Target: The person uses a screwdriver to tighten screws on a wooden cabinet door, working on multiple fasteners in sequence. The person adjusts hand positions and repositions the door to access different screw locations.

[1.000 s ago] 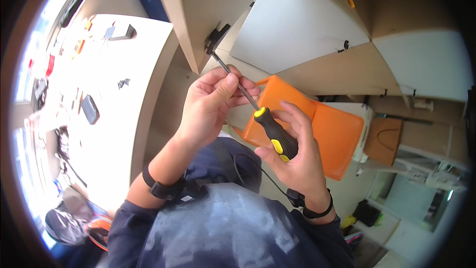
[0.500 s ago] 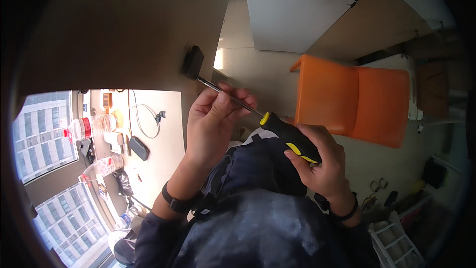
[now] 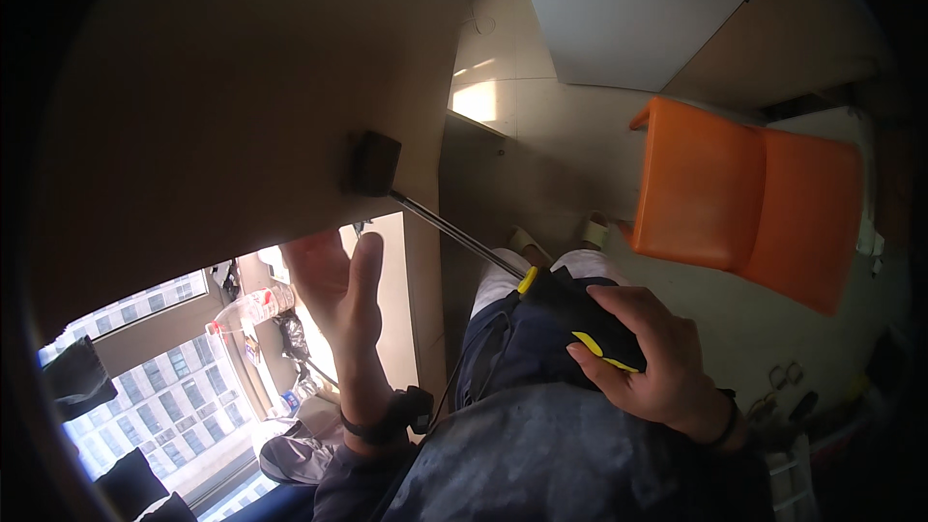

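A screwdriver [image 3: 563,304] with a black and yellow handle and a long metal shaft slants up and to the left. My right hand [image 3: 667,358] is wrapped around the handle. The shaft's far end meets the lower corner of a small black block [image 3: 379,162] on a large brown panel [image 3: 242,106]. Whether the tip sits in a screw cannot be made out. My left hand [image 3: 340,285] is off the shaft, fingers stretched up and thumb apart, at the panel's lower edge. Nothing shows in it, and its fingertips are partly lost in shadow.
An orange chair [image 3: 710,188] stands to the right, below a pale board [image 3: 638,14]. A plastic bottle [image 3: 253,309] and other items lie on the sill by the window [image 3: 179,391] at left. A slippered foot [image 3: 595,232] rests on the floor beyond my lap.
My left hand has let go of the screwdriver shaft and moved left to the panel's lower edge, its fingers opening. My right hand keeps the handle. The view has shifted.
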`<action>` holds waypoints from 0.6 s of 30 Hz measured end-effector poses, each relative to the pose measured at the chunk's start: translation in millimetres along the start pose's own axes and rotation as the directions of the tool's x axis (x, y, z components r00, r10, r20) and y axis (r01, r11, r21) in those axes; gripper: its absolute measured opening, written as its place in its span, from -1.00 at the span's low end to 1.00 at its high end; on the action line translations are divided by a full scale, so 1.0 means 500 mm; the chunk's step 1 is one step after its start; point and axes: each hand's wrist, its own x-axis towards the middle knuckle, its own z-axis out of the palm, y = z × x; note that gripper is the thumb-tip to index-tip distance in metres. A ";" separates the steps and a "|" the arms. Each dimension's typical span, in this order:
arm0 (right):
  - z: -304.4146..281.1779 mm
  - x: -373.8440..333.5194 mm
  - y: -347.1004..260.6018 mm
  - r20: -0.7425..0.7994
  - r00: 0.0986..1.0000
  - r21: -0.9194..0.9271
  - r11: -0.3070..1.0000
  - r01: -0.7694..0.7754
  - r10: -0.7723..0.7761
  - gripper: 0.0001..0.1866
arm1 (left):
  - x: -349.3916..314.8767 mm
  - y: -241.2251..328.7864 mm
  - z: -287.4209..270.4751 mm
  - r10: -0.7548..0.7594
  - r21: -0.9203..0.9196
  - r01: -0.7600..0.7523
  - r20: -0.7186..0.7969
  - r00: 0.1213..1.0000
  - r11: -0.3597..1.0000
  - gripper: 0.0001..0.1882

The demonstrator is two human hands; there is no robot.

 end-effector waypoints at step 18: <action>0.001 0.020 0.012 -0.054 0.994 0.042 0.995 -0.094 0.096 -0.55 | 0.031 0.012 0.009 -0.094 0.046 0.087 0.176 0.980 0.995 -0.63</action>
